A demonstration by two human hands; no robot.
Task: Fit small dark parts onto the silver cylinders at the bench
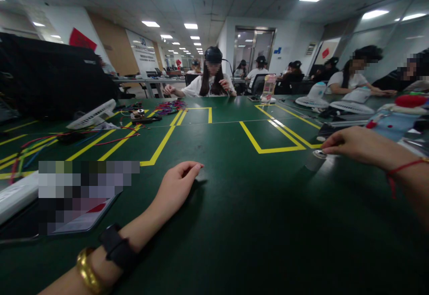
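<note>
Dark green bench (251, 223) fills most of my remote view, marked out with yellow tape (281, 150). Beyond its left side I see a big black bulk (56, 76), and across from me a person in a white top (196, 88) sits at the far edge. Nearer, on the left, a flat slab (83, 221), partly pixelated, lies beside my left forearm. Farther off I make out a white fan (94, 114) at left and a pinkish bottle (268, 88) right of centre.

My left hand (179, 185) is low over the bench near the middle, its grip closed, thumb against curled fingers, with nothing visible inside. At right, my right hand (358, 145) has its fingertips together at the top of a small grey can (312, 163); I cannot tell whether that grip is clasping the rim or only touching it. The can is tilted, close to the tape.
</note>
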